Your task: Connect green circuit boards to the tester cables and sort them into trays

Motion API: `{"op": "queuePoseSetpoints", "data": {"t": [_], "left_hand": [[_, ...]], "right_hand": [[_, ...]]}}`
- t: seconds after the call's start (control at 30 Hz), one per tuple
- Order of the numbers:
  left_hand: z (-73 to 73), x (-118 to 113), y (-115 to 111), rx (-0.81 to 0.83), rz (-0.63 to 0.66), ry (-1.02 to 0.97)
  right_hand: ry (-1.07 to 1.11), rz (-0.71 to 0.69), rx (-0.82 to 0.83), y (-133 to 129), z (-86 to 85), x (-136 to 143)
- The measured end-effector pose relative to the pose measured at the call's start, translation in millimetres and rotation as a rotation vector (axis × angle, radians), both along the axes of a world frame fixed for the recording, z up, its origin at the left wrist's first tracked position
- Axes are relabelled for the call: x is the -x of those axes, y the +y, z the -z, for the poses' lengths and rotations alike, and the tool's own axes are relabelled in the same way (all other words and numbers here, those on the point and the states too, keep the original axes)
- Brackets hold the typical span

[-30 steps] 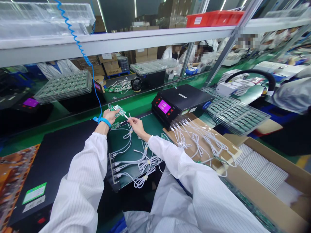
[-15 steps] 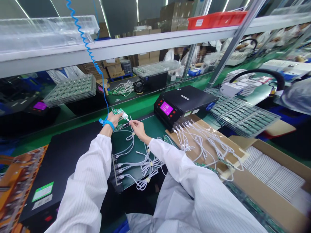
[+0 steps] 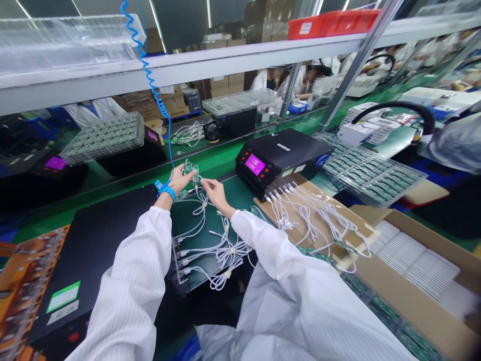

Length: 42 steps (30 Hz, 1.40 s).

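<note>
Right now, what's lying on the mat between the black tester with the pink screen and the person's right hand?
In the head view, between the black tester and the right hand there is only bare green mat; the white cables lie nearer the person.

We see a green circuit board (image 3: 190, 168) at centre frame, white cables (image 3: 225, 250) on a dark green mat (image 3: 195, 220), a blue coiled cord (image 3: 150, 75) upper left, a blue wrist strap (image 3: 165, 189), finely striped white sleeves (image 3: 139, 281), a black tester (image 3: 281, 155) with magenta screen (image 3: 254, 164), a red bin (image 3: 330, 25) upper right.

Two hands – left hand (image 3: 179, 181), right hand (image 3: 214, 193); one circuit board (image 3: 190, 168); one tester (image 3: 280, 158).
</note>
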<state>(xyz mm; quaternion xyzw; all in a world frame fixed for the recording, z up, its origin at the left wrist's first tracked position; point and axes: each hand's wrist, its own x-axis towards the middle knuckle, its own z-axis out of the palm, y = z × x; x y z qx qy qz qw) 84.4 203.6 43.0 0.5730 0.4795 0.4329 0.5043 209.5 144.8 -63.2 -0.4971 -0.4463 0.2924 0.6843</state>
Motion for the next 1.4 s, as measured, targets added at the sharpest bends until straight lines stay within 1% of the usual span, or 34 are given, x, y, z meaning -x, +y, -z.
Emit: {"op": "queuePoseSetpoints", "data": {"t": [0.07, 0.13, 0.27, 0.37, 0.5, 0.63, 0.73, 0.9, 1.1, 1.4], "left_hand": [[-0.1, -1.1, -3.4, -0.036, 0.109, 0.052], [0.6, -0.9, -5.0, -0.05, 0.191, 0.091], [3.7, 1.2, -2.5, -0.021, 0.301, 0.131], [5.1, 1.8, -0.6, 0.018, 0.38, 0.123], [1.7, -0.5, -4.2, 0.082, 0.475, 0.061], [-2.9, -3.3, -8.2, 0.133, 0.496, -0.005], [-3.8, -3.4, -8.5, 0.144, 0.506, -0.029], [-4.4, -1.8, -8.5, 0.164, 0.519, -0.053], [-7.3, -1.9, -9.5, 0.167, 0.521, -0.063], [-4.0, -0.7, -6.3, 0.172, 0.539, -0.055]], "right_hand": [[-0.002, 0.025, -0.025, -3.5, -1.5, -1.9], [0.043, 0.023, -0.052, -6.7, -4.5, -2.9], [0.119, -0.025, -0.111, -12.6, -14.1, -2.8], [0.111, 0.007, -0.169, -16.1, -20.5, -2.5], [0.139, 0.01, -0.222, -19.9, -26.0, -3.4], [0.153, 0.012, -0.224, -23.6, -30.9, -3.7], [0.134, 0.017, -0.208, -25.9, -33.0, -2.8], [0.107, 0.025, -0.191, -27.1, -32.1, -1.7], [0.143, 0.003, -0.203, -26.1, -32.8, -1.5], [0.108, -0.012, -0.211, -29.6, -31.0, -4.7]]}}
